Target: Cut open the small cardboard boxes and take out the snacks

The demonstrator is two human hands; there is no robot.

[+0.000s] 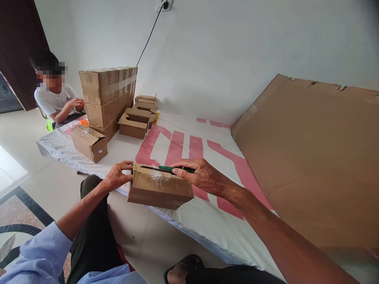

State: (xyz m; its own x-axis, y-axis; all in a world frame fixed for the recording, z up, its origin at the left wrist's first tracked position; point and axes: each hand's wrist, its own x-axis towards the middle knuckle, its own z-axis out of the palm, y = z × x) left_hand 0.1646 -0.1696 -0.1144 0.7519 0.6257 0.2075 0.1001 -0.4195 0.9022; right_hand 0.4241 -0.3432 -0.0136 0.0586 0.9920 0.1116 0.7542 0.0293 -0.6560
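A small brown cardboard box (156,190) with clear tape on its top rests at the near edge of a white sheet with red lettering (189,150). My left hand (118,176) grips the box's left end. My right hand (201,176) holds a green-handled utility knife (168,169) flat along the box's far top edge, blade pointing left.
A stack of taped cartons (107,94) stands at the back left, with a loose box (89,142) in front and several open small boxes (136,121) beside it. Another person (56,98) sits behind the stack. A large flat cardboard sheet (314,157) leans at right.
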